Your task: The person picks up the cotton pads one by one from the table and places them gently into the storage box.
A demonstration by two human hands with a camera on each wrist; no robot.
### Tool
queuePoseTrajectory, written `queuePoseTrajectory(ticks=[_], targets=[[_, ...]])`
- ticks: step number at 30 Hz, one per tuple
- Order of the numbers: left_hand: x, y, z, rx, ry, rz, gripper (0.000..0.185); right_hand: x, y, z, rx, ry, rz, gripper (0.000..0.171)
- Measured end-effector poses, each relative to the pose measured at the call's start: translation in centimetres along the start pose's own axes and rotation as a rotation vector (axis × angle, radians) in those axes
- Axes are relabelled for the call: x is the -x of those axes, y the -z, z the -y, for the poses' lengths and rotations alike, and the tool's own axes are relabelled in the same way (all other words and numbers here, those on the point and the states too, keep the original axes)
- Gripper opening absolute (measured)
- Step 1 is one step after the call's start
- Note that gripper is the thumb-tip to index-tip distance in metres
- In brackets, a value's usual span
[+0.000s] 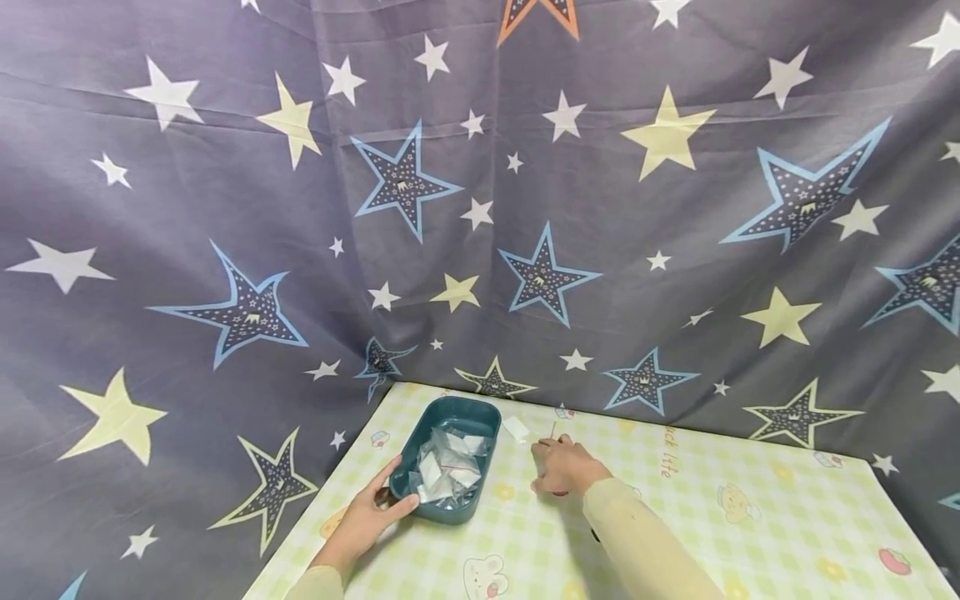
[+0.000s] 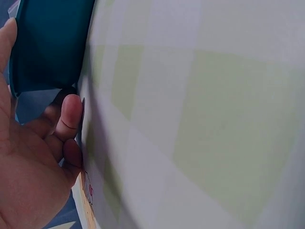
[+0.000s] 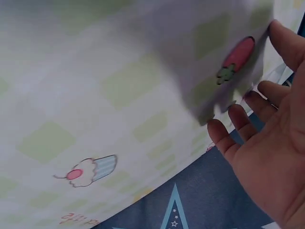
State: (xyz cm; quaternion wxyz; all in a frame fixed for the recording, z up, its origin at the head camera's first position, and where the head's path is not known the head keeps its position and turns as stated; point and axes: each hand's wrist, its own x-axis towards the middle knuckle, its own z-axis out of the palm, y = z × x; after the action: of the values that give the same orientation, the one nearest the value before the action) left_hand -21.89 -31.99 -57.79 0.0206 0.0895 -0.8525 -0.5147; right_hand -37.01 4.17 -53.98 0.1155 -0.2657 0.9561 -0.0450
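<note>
A teal tray (image 1: 420,433) stands on the checked tablecloth and holds several small clear bags (image 1: 448,468). My left hand (image 1: 390,493) grips the tray's near left corner, thumb on the rim and fingers down its side. In the left wrist view the curled fingers (image 2: 69,117) lie against the cloth beside the tray (image 2: 47,43). My right hand (image 1: 551,465) rests on the table to the right of the tray. In the right wrist view its fingers (image 3: 238,121) are spread and relaxed and hold nothing. A small white packet (image 1: 516,428) and a thin stick (image 1: 552,430) lie just beyond it.
The table (image 1: 712,517) carries a green-and-white checked cloth with cartoon prints, among them a strawberry (image 3: 237,55) and a cupcake (image 3: 93,169). A grey star-patterned curtain (image 1: 480,208) hangs close behind and to the left of the table.
</note>
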Motion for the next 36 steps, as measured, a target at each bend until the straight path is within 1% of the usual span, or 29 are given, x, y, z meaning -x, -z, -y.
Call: queuePoseTrajectory(ticks=[4,7,9,13,15,18,20,23,25,27,29,31,33,36], targets=[[0.1,0.2,-0.1,-0.009,0.011,-0.008,0.088,2.1,-0.2,-1.0,-0.016,0.103,-0.047,0.077],[0.1,0.5,-0.2,-0.012,0.018,-0.013,0.088,4.3,0.2,-2.0,-0.039,0.189,-0.081,0.073],[0.1,0.6,-0.3,-0.01,0.022,-0.006,0.088,6.1,0.5,-3.0,-0.044,0.229,-0.084,0.07],[0.1,0.5,-0.2,-0.02,0.009,0.002,0.089,9.9,1.4,-4.9,-0.069,0.261,-0.027,0.062],[0.1,0.6,0.0,-0.025,0.011,-0.005,0.089,11.4,1.8,-5.8,-0.093,0.283,-0.007,0.057],[0.0,0.7,0.1,-0.038,0.008,-0.013,0.088,12.7,2.2,-6.7,-0.155,0.302,-0.005,0.049],[0.0,0.8,0.0,-0.046,0.008,-0.012,0.088,12.7,2.1,-7.1,-0.179,0.314,-0.048,0.044],[0.1,0.8,-0.3,-0.05,0.007,-0.008,0.088,12.1,1.5,-7.3,-0.187,0.251,-0.157,0.043],[0.0,0.7,-0.4,-0.046,0.019,-0.005,0.088,11.5,1.0,-7.3,-0.172,0.179,-0.238,0.048],[0.0,0.6,-0.5,-0.042,0.026,0.0,0.087,10.9,0.4,-7.5,-0.174,0.088,-0.278,0.058],[-0.1,0.4,-0.5,-0.044,0.03,0.007,0.087,10.4,-0.2,-7.6,-0.18,0.024,-0.287,0.068],[-0.2,0.3,-0.5,-0.044,0.033,0.014,0.088,10.1,-0.8,-7.7,-0.191,-0.029,-0.266,0.074],[-0.2,0.1,-0.5,-0.042,0.029,0.021,0.088,10.0,-1.2,-7.8,-0.189,-0.058,-0.245,0.076],[-0.3,0.0,-0.5,-0.039,0.034,0.024,0.088,9.9,-1.7,-7.7,-0.181,-0.076,-0.231,0.076]])
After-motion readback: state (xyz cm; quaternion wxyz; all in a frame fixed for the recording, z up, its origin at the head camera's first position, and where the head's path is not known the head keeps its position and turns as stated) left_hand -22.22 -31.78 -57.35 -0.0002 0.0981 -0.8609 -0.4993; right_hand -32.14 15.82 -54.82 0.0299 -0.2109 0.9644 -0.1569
